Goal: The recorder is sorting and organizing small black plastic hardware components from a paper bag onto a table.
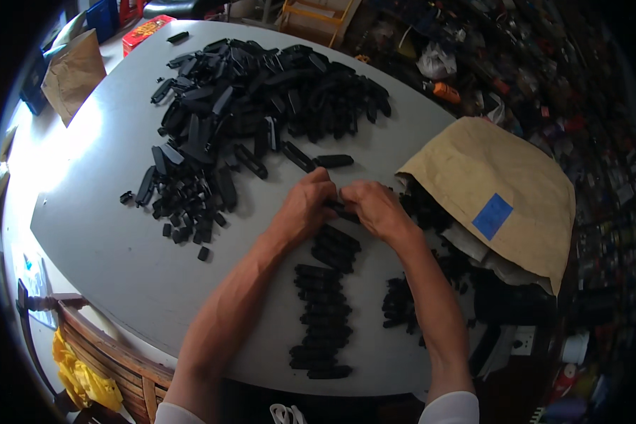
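Note:
My left hand (305, 203) and my right hand (376, 206) meet over the middle of the table, fingers closed on a long black plastic part (343, 212) between them. The fingers cover most of it. Just beyond my fingertips lie two loose long black plastic casings (334, 160). Below my hands, a column of similar black parts (323, 304) runs toward the near edge, laid side by side. A large heap of black plastic casings (261, 85) spreads over the far side. Small black blocks (184, 201) lie in a pile at its near left.
A brown paper bag (502, 191) with a blue patch lies on the right, small black pieces (399, 300) spilling near its mouth. The grey table (120, 261) has a curved edge. A wooden chair (113, 353) with a yellow bag (85, 374) stands at the lower left.

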Demonstrator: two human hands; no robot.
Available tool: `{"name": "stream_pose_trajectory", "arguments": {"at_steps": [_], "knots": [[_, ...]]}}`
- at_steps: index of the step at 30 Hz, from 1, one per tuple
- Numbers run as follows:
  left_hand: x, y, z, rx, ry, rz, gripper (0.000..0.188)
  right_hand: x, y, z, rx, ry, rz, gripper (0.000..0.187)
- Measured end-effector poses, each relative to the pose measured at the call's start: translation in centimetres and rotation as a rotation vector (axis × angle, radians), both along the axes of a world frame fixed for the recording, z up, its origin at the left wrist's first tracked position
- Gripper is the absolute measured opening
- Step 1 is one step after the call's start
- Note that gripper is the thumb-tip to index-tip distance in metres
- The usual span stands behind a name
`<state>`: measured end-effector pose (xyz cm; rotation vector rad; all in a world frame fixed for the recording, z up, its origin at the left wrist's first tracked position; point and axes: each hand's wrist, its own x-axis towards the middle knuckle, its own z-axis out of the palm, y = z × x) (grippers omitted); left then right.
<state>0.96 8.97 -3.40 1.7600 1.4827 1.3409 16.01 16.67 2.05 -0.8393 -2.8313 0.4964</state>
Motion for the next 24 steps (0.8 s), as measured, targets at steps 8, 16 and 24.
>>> {"name": "stream_pose_trajectory", "arguments": {"at_steps": [8,16,24], "knots": [[-0.1,0.5,-1.3,0.065,0.032,-0.008,0.028,1.1,-2.3,-3.0,0.277,0.124,-0.166,0.008],[-0.3,-0.6,-0.3,0.007,-0.009,-0.002,0.028,17.5,-9.1,3.5,-0.131,0.258,-0.819,0.005],[0.4,0.4,-0.6,0.002,-0.025,-0.025,0.032,28.9,-14.8,-0.5,-0.034,0.089,-1.039,0.006]]}}
